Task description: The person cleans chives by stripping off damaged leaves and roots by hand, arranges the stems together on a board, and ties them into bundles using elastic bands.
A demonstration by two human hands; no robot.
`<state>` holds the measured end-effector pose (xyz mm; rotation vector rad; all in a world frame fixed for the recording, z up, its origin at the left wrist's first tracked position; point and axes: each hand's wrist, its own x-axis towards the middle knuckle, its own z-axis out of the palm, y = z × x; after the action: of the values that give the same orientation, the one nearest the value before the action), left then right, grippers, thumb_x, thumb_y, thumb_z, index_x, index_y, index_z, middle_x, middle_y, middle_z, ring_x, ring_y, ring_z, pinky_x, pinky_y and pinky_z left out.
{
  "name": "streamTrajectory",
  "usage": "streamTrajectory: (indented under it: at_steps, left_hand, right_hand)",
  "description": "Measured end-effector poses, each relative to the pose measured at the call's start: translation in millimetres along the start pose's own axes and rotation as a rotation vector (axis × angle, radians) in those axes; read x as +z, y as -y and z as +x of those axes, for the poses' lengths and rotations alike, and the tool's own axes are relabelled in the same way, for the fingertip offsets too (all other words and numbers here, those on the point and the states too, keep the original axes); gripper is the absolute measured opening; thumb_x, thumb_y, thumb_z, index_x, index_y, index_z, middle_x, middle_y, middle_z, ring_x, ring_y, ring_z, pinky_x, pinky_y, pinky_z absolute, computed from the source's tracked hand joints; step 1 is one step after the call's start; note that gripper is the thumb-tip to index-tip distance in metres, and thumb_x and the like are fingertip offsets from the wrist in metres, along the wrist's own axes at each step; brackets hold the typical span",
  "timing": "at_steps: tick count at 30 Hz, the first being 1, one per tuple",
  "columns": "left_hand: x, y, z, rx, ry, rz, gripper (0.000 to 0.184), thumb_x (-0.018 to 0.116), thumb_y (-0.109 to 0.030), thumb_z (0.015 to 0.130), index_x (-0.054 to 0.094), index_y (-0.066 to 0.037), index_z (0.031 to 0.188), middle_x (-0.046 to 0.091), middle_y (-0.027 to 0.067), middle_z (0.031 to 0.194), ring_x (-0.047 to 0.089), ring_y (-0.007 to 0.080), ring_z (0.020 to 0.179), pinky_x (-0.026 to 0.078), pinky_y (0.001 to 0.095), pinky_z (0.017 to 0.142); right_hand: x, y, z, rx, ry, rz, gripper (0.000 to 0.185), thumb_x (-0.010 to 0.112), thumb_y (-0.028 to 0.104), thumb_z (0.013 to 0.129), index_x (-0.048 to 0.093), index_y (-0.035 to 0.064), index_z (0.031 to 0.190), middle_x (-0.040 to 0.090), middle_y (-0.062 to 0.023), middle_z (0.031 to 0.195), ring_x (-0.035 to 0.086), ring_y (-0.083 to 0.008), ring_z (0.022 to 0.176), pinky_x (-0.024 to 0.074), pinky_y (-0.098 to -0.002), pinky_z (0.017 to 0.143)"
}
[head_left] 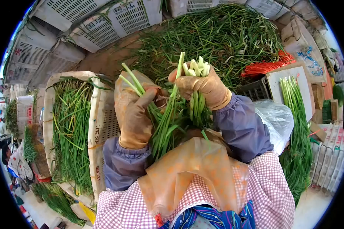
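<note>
Both of my hands wear stained, tan gloves. My left hand (138, 118) is closed round a few green stalks (133, 81) whose pale ends point up and to the left. A bunch of green stalks (198, 69) with cut white ends is gripped in my right hand (205, 86). One longer stalk (180, 63) stands at the fingertips of my right hand, and its leaves run down between the hands. More loose leaves (164, 133) hang in front of the orange-patterned apron (191, 168).
A white crate (96, 126) of green stalks stands at the left. Behind lies a wide heap of leaves (214, 34), with red ties (267, 66) at its right. Trimmed stalks (294, 103) and a clear plastic bag (275, 118) are at the right. Plastic crates (99, 26) line the back.
</note>
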<state>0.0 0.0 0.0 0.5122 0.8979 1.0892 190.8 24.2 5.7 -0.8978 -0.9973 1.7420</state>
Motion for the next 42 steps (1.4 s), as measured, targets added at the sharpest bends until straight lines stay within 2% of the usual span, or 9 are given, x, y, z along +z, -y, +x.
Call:
streamTrajectory:
  at_steps: [3,5,11,13,19,27,32,35,42]
  left_hand:
    - [2,-16,-9,0.118,0.29,0.586,0.019,0.06,-0.002,0.083,0.052,-0.002,0.1,0.061,0.0092,0.091,0.062,0.019,0.075,0.054,0.0307,0.068]
    - [9,-5,-16,-0.244,0.054,-0.029,0.01,0.06,-0.003,0.084,0.056,-0.001,0.092,0.061,0.0088,0.089,0.061,0.0181,0.071,0.054,0.03,0.066]
    - [1,-1,-15,-0.234,0.089,-0.087,0.015,0.063,-0.007,0.084,0.056,-0.001,0.095,0.061,0.0082,0.079,0.061,0.0164,0.07,0.053,0.0288,0.061]
    - [-2,-1,-18,-0.2,0.051,0.003,0.017,0.063,-0.005,0.084,0.057,-0.001,0.099,0.061,0.0079,0.081,0.06,0.0152,0.068,0.052,0.027,0.061]
    - [3,5,-18,-0.033,-0.042,0.09,0.022,0.065,-0.003,0.081,0.057,-0.001,0.101,0.059,0.0036,0.086,0.058,0.0111,0.07,0.049,0.0225,0.062]
    - [26,23,-19,0.198,-0.164,0.411,0.024,0.066,0.001,0.078,0.058,0.0,0.101,0.06,0.0034,0.086,0.057,0.0107,0.075,0.048,0.0231,0.068]
    - [29,16,-20,0.347,-0.084,0.568,0.021,0.065,0.002,0.078,0.061,0.001,0.099,0.057,0.001,0.082,0.055,0.0093,0.071,0.046,0.0216,0.067]
    - [28,16,-20,0.081,-0.122,0.489,0.024,0.064,0.003,0.077,0.061,0.002,0.101,0.055,-0.0004,0.079,0.053,0.0085,0.069,0.045,0.0204,0.064]
    - [26,17,-21,0.15,-0.12,0.634,0.025,0.064,0.001,0.079,0.06,0.002,0.104,0.058,0.0003,0.08,0.053,0.0064,0.066,0.044,0.0188,0.06]
  right_hand:
    - [4,-3,3,0.031,-0.004,0.105,0.022,0.065,0.009,0.076,0.063,-0.0025,0.095,0.06,-0.0045,0.071,0.05,-0.0101,0.052,0.0389,-0.0242,0.047]
    - [3,1,1,0.019,0.049,-0.004,0.023,0.067,0.008,0.075,0.063,-0.0033,0.094,0.061,-0.0043,0.074,0.052,-0.0093,0.056,0.041,-0.0234,0.05]
    - [-12,-15,6,-0.095,0.083,-0.243,0.013,0.068,0.006,0.076,0.064,0.0031,0.088,0.059,-0.0008,0.07,0.052,-0.0067,0.058,0.0431,-0.0228,0.052]
    - [-25,-20,15,-0.479,-0.149,-0.199,0.01,0.068,0.006,0.077,0.064,0.0033,0.085,0.058,-0.0016,0.07,0.052,-0.0077,0.057,0.0424,-0.0221,0.05]
    - [-95,27,5,-0.21,-0.719,-0.31,0.025,0.067,0.01,0.081,0.06,0.0001,0.102,0.06,-0.0048,0.077,0.05,-0.0083,0.05,0.0445,-0.0209,0.045]
    - [8,-6,-13,-0.098,-0.249,-0.174,0.01,0.071,0.007,0.076,0.065,0.0038,0.083,0.059,0.0024,0.073,0.049,-0.0036,0.063,0.0415,-0.0204,0.053]
    - [1,-17,-6,-0.029,-0.201,-0.114,0.007,0.069,0.007,0.078,0.063,0.0041,0.081,0.056,0.0036,0.069,0.046,-0.0027,0.059,0.0386,-0.0214,0.049]
    - [-3,-11,-10,0.022,-0.169,-0.157,0.008,0.068,0.008,0.078,0.062,0.0041,0.077,0.053,0.0045,0.066,0.045,-0.0028,0.059,0.0371,-0.0226,0.048]
    - [-18,-10,-11,-0.317,-0.338,-0.152,0.007,0.066,0.005,0.079,0.062,0.0014,0.083,0.057,-0.0005,0.066,0.05,-0.0074,0.049,0.0391,-0.0216,0.044]
